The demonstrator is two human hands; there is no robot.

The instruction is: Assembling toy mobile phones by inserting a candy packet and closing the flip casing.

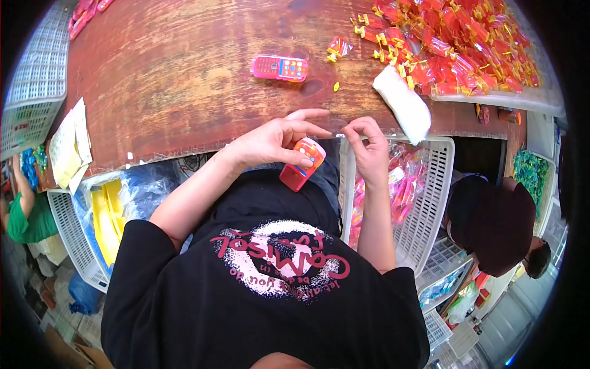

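Above the lap, off the surface edge: gripping pink toy phone in left hand; pinching with right hand near tiny pale bit, cannot tell if grasping it. Best to brace phone, pinch lightly. Counting: one phone held, second phone on surface; one yellow oval piece; one white pad; red packets uncountable.

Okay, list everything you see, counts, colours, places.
Table: 1, reddish-brown, ahead
Toy phone: 1, pink, tabletop
Second toy phone: 1, red, held
Wrapped pieces: many, red, upper right
Loose wrapped piece: 1, red, beside them
Oval: 1, yellow, tabletop
Wad: 1, white, table's right
Papers: several, pale, table's left
Crates: several, white, both sides
Packets: many, pink, right crate
Yellow item: count unclear, yellow, left crate
Co-workers: at least 2, green left, dark right
Shirt: 1, black, worn
Left hand: 1, bare, gripping second phone
Right hand: 1, bare, fingertips pinched
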